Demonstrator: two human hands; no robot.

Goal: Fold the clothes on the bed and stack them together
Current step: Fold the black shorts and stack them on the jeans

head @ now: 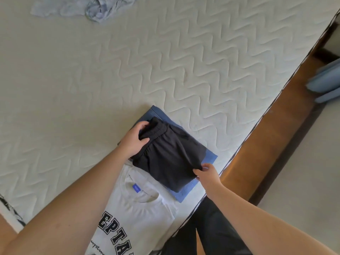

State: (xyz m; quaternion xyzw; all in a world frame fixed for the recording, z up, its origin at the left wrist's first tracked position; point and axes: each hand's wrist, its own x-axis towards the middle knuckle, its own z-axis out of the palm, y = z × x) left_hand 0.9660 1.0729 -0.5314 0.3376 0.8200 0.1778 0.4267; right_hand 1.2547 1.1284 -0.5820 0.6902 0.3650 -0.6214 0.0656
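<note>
Forearms came in from the bottom edge, both cut off by the frame. White T-shirt [139, 216] lay folded nearest, at the mattress edge, black block lettering partly hidden under the left arm and cut off below; blue neck label showed. Just beyond it, folded black shorts [169, 155] sat on top of a folded blue garment [185, 195], blue showing only at the corners and along the near side. Left hand [134, 140] gripped the elastic waistband end, thumb on top, fingers curled over the far edge, tips hidden in the fabric. Right hand [207, 174] pinched the shorts' near right corner between thumb and fingers; fingertips were mostly hidden behind the hand, cloth pulled up slightly there. Stack sat close to the mattress's [128, 67] right edge. Farther off, at the top, a crumpled pale blue garment [95, 8] lay unfolded, cut off by the frame. Brown bed frame [261, 144] ran along the right; blurred blue object [327, 81] beyond, unidentifiable.
</note>
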